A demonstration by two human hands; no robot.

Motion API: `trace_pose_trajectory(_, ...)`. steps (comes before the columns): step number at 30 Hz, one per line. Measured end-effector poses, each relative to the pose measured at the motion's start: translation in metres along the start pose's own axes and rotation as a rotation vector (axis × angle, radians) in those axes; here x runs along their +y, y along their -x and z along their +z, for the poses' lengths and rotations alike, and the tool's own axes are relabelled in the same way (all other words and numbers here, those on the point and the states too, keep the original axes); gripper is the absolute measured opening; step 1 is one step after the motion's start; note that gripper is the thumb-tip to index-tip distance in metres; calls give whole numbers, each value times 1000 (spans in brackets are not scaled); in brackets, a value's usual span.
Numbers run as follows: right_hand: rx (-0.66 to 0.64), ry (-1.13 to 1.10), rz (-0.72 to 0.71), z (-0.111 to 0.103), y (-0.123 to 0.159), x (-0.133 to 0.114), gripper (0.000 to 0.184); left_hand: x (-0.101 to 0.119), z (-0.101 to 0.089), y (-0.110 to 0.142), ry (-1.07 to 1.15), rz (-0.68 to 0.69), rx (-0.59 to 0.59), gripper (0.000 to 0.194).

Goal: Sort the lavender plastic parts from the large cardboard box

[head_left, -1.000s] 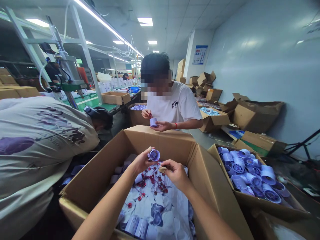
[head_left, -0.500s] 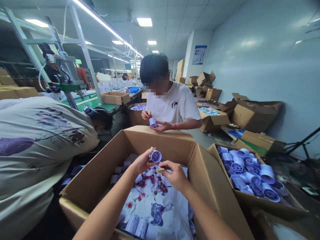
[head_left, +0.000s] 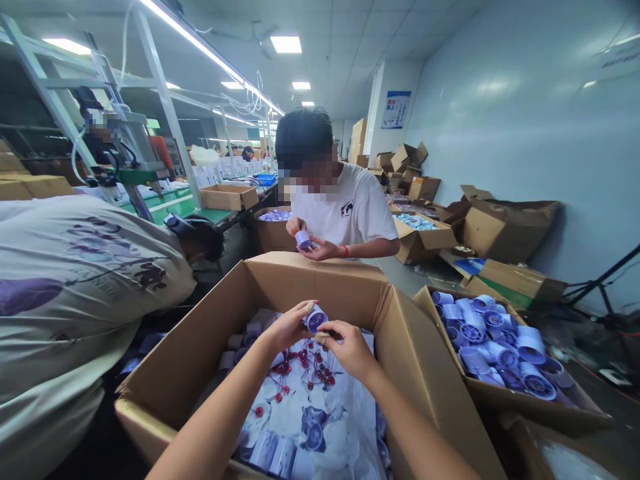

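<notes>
My left hand (head_left: 293,323) is wrapped round a small purple plastic cup-shaped housing (head_left: 316,319), its open end turned toward me. Close to the housing's rim, my right hand (head_left: 347,343) has thumb and forefinger pinched together, with a beige cover on a fingertip. Whatever sits in that pinch is too small to make out. Below both hands, small round red parts with thin wires (head_left: 320,373) lie scattered on white sheeting (head_left: 345,427) inside a large cardboard box (head_left: 430,373). More purple housings (head_left: 273,453) stand along the box's near side.
Across the box, a co-worker (head_left: 345,213) holds another purple housing (head_left: 303,239). A second person (head_left: 90,287) bends over at left. On the right stands a carton (head_left: 500,393) full of purple housings (head_left: 500,353). A press machine (head_left: 125,133) rises at back left.
The housing in my left hand has shifted slightly right and down and turned a little. My right hand stays close to its rim. The co-worker opposite has tilted their housing.
</notes>
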State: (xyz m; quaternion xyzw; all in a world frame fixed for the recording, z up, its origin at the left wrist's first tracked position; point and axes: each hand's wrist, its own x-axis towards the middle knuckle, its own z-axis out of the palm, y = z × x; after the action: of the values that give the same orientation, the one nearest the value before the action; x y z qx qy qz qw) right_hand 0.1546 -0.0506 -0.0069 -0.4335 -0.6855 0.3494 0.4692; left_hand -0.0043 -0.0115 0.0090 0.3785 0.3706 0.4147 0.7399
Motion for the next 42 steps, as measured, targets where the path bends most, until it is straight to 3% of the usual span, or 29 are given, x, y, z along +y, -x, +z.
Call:
trace_pose_trajectory(9,-4,-6,66,1,0,5,24,-2,6,-2,14,-24,-16,32)
trace_pose_trajectory(13,31,16,47,2,0,7,19,-2,8,-3,26,-63,-16,30)
trace_pose_trajectory(20,212,309,-207,2,0,9,27,-3,10,-3,49,-110,-14,29)
trace_pose_trajectory(26,290,446,-237,3,0,15,25,-6,13,-3,48,-130,-35,30)
trace_pose_trajectory(35,247,527,-193,5,1,15,24,-15,12,-8,67,-123,-142,31)
trace_pose_trajectory(42,69,533,-178,0,-1,11,29,-17,8,-10,78,-105,-74,29)
